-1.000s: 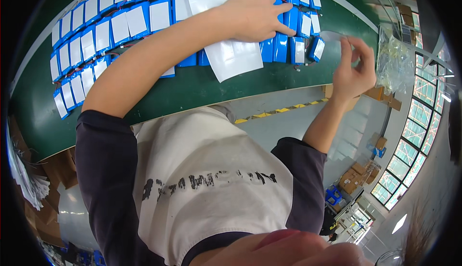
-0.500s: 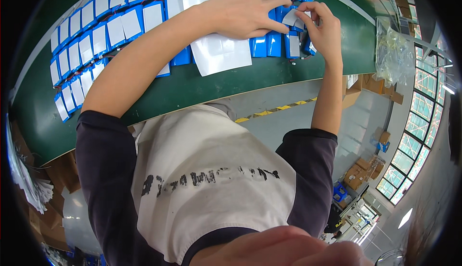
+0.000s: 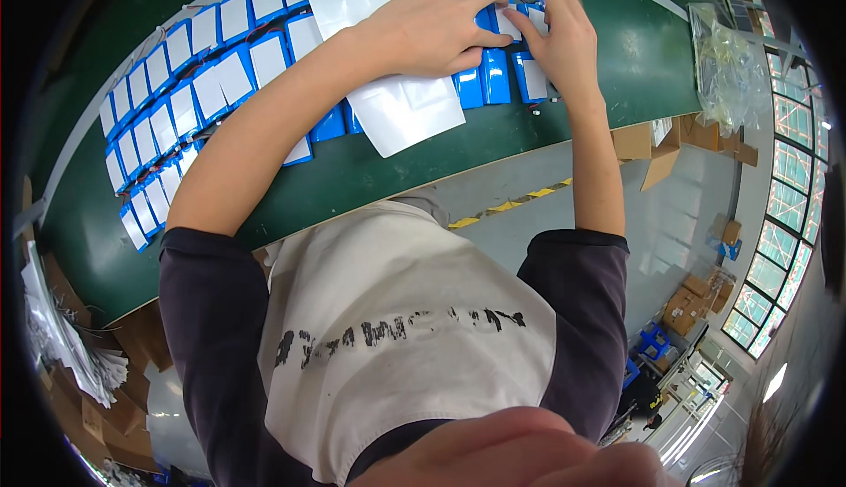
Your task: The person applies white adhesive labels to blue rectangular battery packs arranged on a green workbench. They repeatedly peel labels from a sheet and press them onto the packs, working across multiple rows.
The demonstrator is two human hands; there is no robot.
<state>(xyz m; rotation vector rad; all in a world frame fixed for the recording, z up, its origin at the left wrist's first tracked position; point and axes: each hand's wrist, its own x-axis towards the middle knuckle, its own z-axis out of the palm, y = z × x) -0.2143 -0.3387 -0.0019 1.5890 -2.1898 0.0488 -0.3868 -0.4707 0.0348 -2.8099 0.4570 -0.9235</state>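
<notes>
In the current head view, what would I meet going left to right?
Loose stack of white sheets, left group of flat blue rectangular packs with white labels, bare left hand, bare right hand, crumpled clear plastic bag, black-framed window. Glossy white sheet left out: the left hand overlaps it.

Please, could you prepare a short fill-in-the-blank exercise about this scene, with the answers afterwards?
The person's bare ____ hand lies over a large, glossy white rectangular sheet.
Flat blue rectangular packs lie in rows on the dark ____ tabletop.
The striped floor tape is yellow and ____.

Missing words: left; green; black.
</notes>
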